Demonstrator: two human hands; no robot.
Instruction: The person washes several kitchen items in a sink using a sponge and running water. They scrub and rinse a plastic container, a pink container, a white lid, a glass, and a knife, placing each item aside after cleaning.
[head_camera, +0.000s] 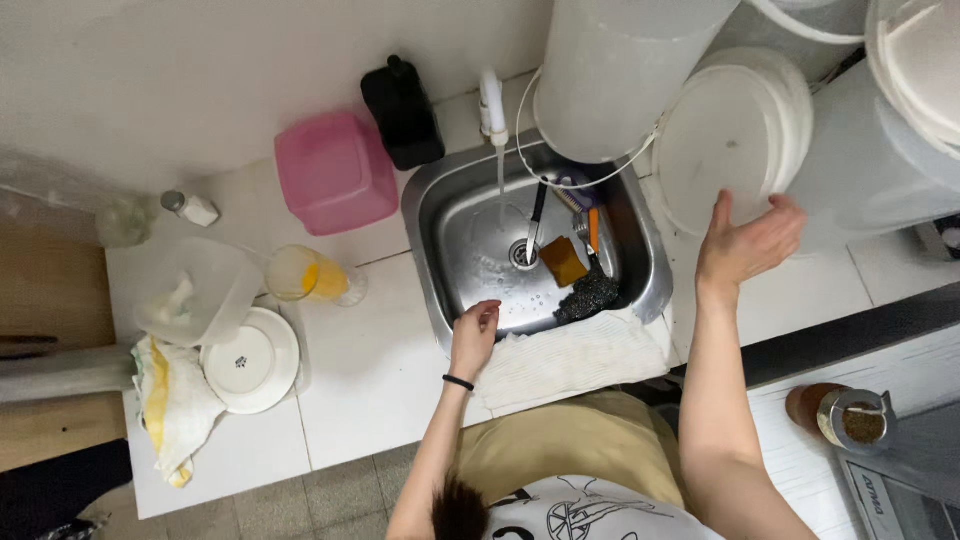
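**Water running, one hand at the sink rim, the other raised by the lids**

Head view: The left hand (473, 335) rests on the front rim of the steel sink (436, 205), its fingers (487, 312) curled loosely together over the edge and clamped on nothing that I can see. The right hand (750, 245) is lifted at the right side of the sink, fingers spread apart and empty, just in front of a stack of white round lids (725, 145) that leans against big white buckets (620, 70).

The tap (492, 105) sends a thin stream down towards the drain (522, 254). In the basin lie a brown sponge (565, 262), a dark steel scourer (590, 295) and some utensils (537, 215) with their handles propped towards the back wall. A white cloth (575, 355) is draped on the table (370, 370) at the sink's front edge.

What could go wrong, as I judge it: the lids stand on edge, so a knock from the open right hand could tip them into the basin or onto the floor. Wet fingers would make a smooth lid slip easily. The sponge sits close to the drain and could block it while the water runs. The cloth hangs near the rim and may soak through and drip down the front. To the left, a yellow-tinted glass (305, 275) stands near a plate (250, 365) and a clear tub (195, 290), well apart from both hands, so little risk there.
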